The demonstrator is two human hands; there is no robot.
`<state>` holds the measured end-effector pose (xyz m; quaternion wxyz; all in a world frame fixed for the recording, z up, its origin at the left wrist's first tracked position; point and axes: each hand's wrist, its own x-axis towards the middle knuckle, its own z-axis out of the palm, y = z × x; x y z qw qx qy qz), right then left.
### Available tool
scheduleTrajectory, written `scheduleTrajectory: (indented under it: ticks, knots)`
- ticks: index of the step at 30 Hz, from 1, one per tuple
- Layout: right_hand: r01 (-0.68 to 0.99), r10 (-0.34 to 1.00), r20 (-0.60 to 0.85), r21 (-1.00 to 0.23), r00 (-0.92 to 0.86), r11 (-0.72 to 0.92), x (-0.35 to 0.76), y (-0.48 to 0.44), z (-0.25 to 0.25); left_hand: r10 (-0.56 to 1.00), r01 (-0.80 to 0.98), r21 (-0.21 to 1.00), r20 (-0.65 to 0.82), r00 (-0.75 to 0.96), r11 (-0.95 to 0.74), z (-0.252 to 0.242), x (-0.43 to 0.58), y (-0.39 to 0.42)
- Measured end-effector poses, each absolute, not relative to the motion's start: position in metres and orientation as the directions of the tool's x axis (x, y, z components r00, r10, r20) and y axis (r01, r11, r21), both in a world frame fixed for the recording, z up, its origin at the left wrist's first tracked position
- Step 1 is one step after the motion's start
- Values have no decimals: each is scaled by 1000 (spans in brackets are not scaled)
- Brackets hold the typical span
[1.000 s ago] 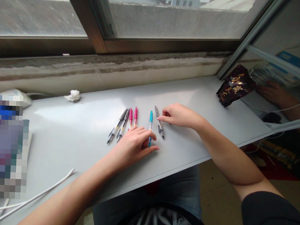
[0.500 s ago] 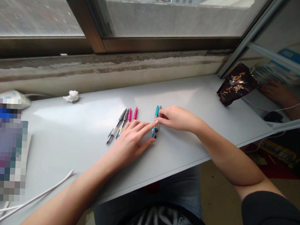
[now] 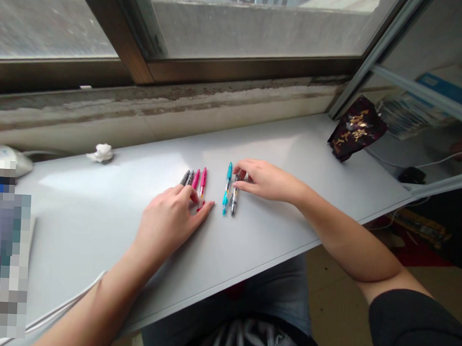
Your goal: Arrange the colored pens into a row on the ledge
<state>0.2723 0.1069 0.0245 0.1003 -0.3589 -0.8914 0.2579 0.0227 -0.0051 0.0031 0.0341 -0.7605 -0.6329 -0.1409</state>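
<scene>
Pens lie side by side on the grey desk (image 3: pixel 274 223). My left hand (image 3: pixel 171 214) rests over two dark grey pens (image 3: pixel 185 177) and two pink pens (image 3: pixel 203 179), its fingers bent and the thumb stretched apart to the right. It hides the lower parts of the grey pens and part of the pink ones. A turquoise pen (image 3: pixel 228 185) stands alone between my hands, touched by neither. Thumb and fingers of my right hand (image 3: pixel 259 178) are around the upper part of a black clear-barrelled pen (image 3: pixel 234 201), which lies flat on the desk.
A crumpled white tissue (image 3: pixel 102 153) lies near the wall. To the right, a dark packet with gold writing (image 3: pixel 357 130) leans by a framed glass panel (image 3: pixel 422 89). White cables (image 3: pixel 62 308) and a pixelated item (image 3: pixel 5 255) are at the left.
My left hand has drawn back leftward from the turquoise pen and bent its fingers over the pink and grey pens. The black pen now lies slightly farther right of the turquoise one.
</scene>
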Motion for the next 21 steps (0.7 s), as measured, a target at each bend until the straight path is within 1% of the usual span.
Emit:
scheduleTrajectory:
  ticks: [2, 7, 11, 14, 17, 21]
  knots:
    - [560, 665, 9, -529, -747, 638, 271, 105, 24, 960, 971, 140, 231, 157, -193, 2, 24, -5]
    - [523, 622, 25, -517, -782, 678, 270, 104, 24, 965, 977, 147, 234, 118, -155, 0, 27, -7]
    - [505, 622, 46, -537, -782, 675, 271, 105, 22, 972, 989, 107, 222, 73, -99, 1, 28, -6]
    - [494, 621, 49, -558, -782, 667, 271, 105, 23, 974, 992, 84, 214, 75, -95, 1, 31, -5]
    - [499, 622, 42, -557, -781, 664, 270, 104, 25, 962, 983, 131, 255, 94, -131, 2, 35, -8]
    - [494, 641, 27, -611, -767, 618, 270, 103, 26, 943, 938, 270, 306, 132, -219, 3, 42, -11]
